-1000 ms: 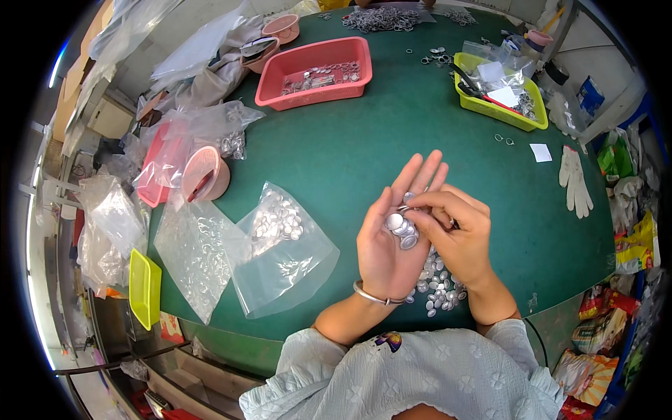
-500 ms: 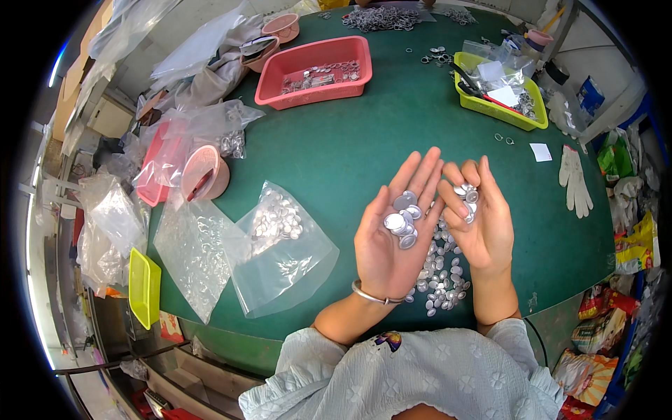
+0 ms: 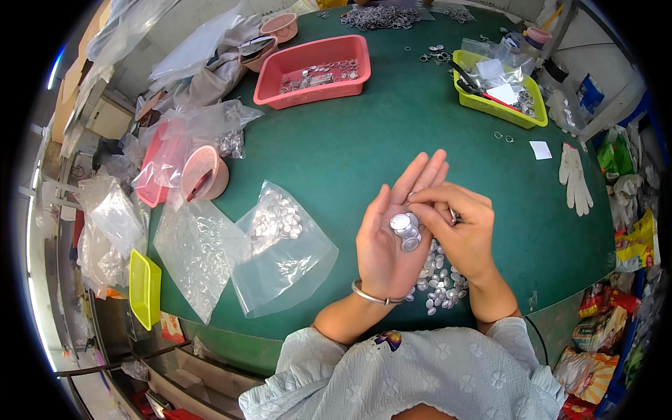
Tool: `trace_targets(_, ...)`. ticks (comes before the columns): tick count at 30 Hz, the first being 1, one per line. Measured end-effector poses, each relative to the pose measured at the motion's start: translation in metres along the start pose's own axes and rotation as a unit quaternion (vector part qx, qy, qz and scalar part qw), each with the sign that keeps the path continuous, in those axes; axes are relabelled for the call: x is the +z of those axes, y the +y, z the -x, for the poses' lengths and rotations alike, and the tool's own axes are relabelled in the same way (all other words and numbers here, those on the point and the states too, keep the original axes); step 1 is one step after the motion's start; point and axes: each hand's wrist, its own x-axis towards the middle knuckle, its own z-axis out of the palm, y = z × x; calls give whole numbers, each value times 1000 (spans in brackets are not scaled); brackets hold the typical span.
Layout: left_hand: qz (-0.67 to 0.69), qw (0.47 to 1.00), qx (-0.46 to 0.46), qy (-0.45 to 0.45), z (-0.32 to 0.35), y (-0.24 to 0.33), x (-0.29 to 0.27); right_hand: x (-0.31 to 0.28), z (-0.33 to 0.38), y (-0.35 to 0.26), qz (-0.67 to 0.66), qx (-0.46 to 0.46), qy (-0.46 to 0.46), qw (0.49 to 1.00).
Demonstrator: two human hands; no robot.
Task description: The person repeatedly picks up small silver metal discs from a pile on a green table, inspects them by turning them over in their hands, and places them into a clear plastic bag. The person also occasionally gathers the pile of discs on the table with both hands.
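My left hand lies palm up over the green table, with a few small round silver discs resting in the palm. My right hand is beside it, its fingertips pinched down onto the discs in the left palm; more silver pieces show between its fingers. A loose pile of the same silver discs lies on the table under and between both hands. A thin bangle circles my left wrist.
Two clear plastic bags with silver discs lie to the left. A red tray, a yellow-green tray, pink cups, a white glove and more bags sit around the table.
My right hand, which was open palm up beside the left half a second ago, has turned over and come back onto the discs in my left palm.
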Motion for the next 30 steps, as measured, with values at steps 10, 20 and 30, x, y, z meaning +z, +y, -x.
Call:
trace_targets(10, 14, 1000, 2, 6, -2, -2, -1, -1, -1, -1, 15, 14, 2, 1000)
trace_targets(20, 28, 1000, 13, 7, -3, -2, -4, -2, -1, -1, 79, 0, -8, 997)
trace_targets(30, 74, 997, 34, -6, -2, 3, 1, -18, -5, 4, -577, 241, -23, 780)
